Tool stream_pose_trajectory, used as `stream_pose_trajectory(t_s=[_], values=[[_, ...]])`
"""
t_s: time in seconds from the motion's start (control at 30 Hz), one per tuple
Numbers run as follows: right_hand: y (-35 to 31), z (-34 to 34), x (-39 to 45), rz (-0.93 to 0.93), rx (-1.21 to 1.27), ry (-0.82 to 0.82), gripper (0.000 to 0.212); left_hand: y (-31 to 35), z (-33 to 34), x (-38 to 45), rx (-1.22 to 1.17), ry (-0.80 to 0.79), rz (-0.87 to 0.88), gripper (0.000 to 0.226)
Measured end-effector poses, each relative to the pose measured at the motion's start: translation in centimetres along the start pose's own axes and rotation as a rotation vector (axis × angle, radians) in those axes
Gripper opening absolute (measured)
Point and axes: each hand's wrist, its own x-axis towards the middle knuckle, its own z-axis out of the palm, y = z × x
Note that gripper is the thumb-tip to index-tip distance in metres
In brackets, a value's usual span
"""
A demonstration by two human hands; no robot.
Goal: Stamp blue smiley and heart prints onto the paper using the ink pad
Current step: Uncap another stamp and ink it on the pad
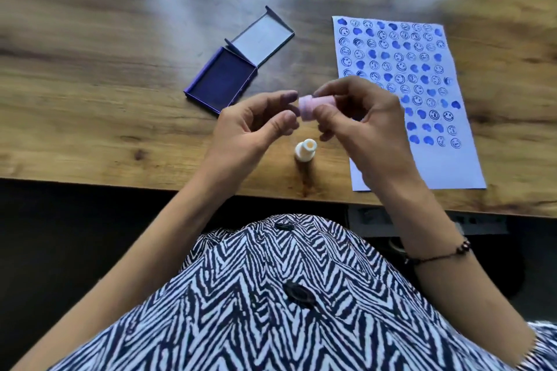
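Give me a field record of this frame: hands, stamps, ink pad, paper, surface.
right hand: holds the pink stamp above the table, fingers closed on it
left hand: open, fingertips at the pink stamp's end
white stamp: standing on the table below the hands, untouched
ink pad: open, lid folded back, blue pad exposed, left of the paper
paper: to the right, mostly covered in blue smiley and heart prints, bottom strip blank
table: wooden
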Motion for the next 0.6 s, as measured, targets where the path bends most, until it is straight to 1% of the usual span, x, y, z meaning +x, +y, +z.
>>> stream_pose_trajectory(t_s=[0.03,0.1,0.17,0.3,0.4,0.5,0.57,0.6], values=[[-0.7,1.7,0.5,-0.002,0.054,-0.079,0.006,0.0,-1.4,-0.3,-0.001,0.068,0.028,0.025],[-1.1,2.3,0.8,0.000,0.124,-0.096,0.006,-0.1,-1.5,-0.2,-0.035,0.100,0.033,0.020],[-1.5,4.4,1.3,-0.038,0.131,-0.151,0.004,-0.3,-3.2,-0.6,-0.072,0.190,0.039,0.018],[-1.1,5.0,1.5,-0.052,0.107,-0.118,0.006,-0.7,-3.5,-0.6,-0.133,0.166,0.032,0.019],[-0.8,5.6,1.5,-0.045,0.111,-0.149,0.007,-0.9,-3.7,-0.8,-0.139,0.230,0.018,0.015],[-1.0,5.7,1.9,-0.089,0.031,-0.181,0.011,-0.9,-3.5,-0.8,-0.234,0.253,-0.033,0.010],[-1.6,5.9,2.9,-0.176,-0.073,-0.211,0.009,-0.9,-3.9,-0.6,-0.309,0.318,-0.057,0.010],[-1.8,5.9,3.8,-0.241,-0.141,-0.192,0.008,-0.9,-4.0,-0.4,-0.333,0.355,-0.066,0.011]])
